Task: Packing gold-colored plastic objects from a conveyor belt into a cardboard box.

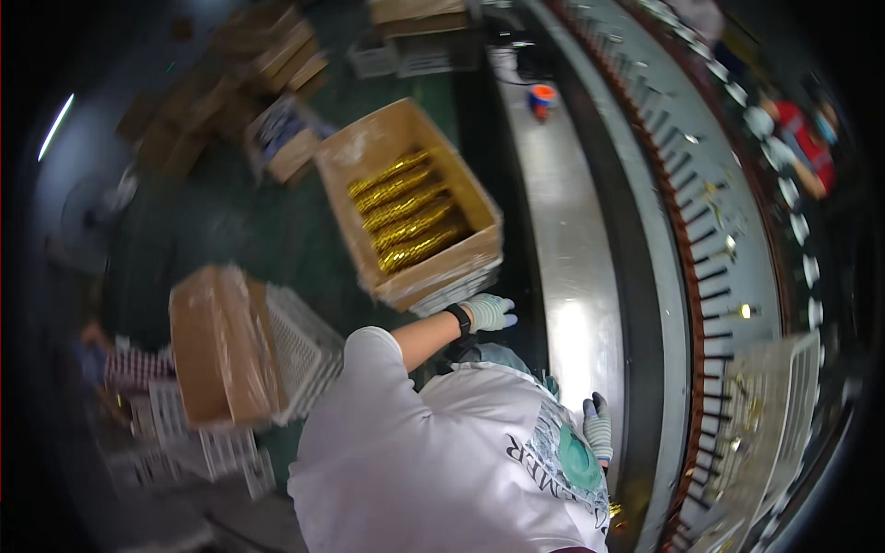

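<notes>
My left hand (489,313), in a striped knit glove with a dark watch at the wrist, is held out beside the near corner of a cardboard box (348,224). Its fingers are stretched and nothing shows in them. Inside that box lie several shiny gold ribbed cylinders (406,212) in a row. Farther right, my right hand (597,430), gloved alike, is by the edge of a long metal bench (581,267). Its fingers point away from me, apart, with no object visible in them. Something gold (616,510) shows just below that hand, partly hidden by my body.
On the right runs a curved conveyor (701,267) with rows of dark pegs. A white crate (765,415) stands over it. An orange and blue round item (541,95) sits on the bench. An open carton (217,346) on stacked crates is at left. Across the line works a person (804,143) in red.
</notes>
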A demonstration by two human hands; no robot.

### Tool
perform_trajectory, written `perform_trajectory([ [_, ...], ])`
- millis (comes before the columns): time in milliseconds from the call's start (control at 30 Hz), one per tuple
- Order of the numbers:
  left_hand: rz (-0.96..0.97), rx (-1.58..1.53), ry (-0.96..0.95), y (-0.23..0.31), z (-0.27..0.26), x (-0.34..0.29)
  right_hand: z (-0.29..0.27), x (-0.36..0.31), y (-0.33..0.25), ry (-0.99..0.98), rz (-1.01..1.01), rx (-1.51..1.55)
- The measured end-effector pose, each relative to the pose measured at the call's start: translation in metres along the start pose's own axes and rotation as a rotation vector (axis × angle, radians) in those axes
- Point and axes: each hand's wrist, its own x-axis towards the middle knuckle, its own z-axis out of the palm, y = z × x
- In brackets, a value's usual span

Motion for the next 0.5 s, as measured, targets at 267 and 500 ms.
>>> perform_trajectory([
  [267,-0.438,-0.244,0.093,-0.068,0.083,-0.153,0.035,0.023,-0.071,-0.256,-0.144,-0.166],
  [500,-0.218,-0.058,0.071,-0.025,0.085,-0.115,0.028,-0.036,-0.002,-0.163,-0.136,-0.042],
])
